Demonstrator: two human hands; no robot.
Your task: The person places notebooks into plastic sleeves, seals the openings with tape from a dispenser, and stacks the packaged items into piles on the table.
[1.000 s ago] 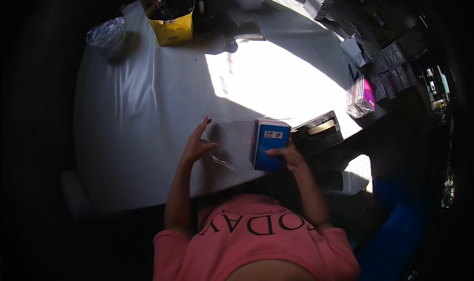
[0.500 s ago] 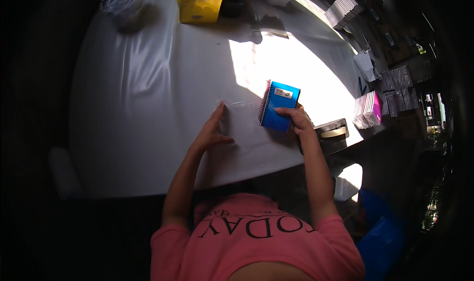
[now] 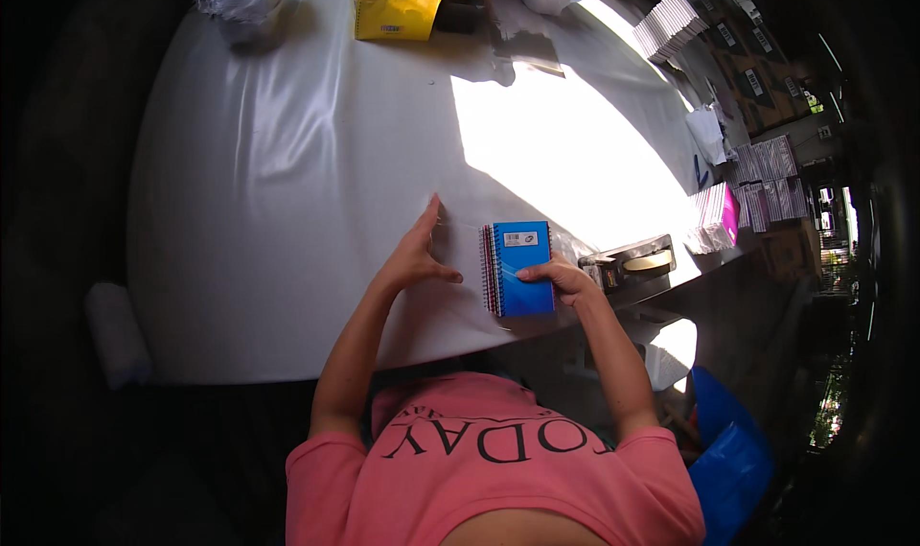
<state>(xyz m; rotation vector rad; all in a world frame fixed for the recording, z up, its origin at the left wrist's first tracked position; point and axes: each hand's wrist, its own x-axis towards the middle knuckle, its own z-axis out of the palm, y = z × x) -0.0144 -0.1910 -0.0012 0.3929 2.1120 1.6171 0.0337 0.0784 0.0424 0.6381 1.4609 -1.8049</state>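
A small stack of spiral notebooks [image 3: 525, 244] with a blue cover on top and a pale label is gripped at its right side by my right hand [image 3: 563, 279], thumb lying across the cover. The spiral bindings face left, toward my left hand [image 3: 418, 256]. That hand is open at the near part of the table, its thumb and fingers spread apart. Faint glints of what looks like clear plastic film show between my left hand and the notebooks; its outline is hard to make out.
A tape dispenser [image 3: 628, 264] stands right of my right hand. Stacked notebooks [image 3: 711, 218] sit at the table's right edge, others farther back. A yellow box [image 3: 396, 14] and a clear plastic bag [image 3: 244, 4] are at the far side of the white table [image 3: 240, 287].
My right hand has brought the notebooks nearer to me and slightly left, turning them from a tilt to nearly straight. My left hand has stayed almost in place, still open.
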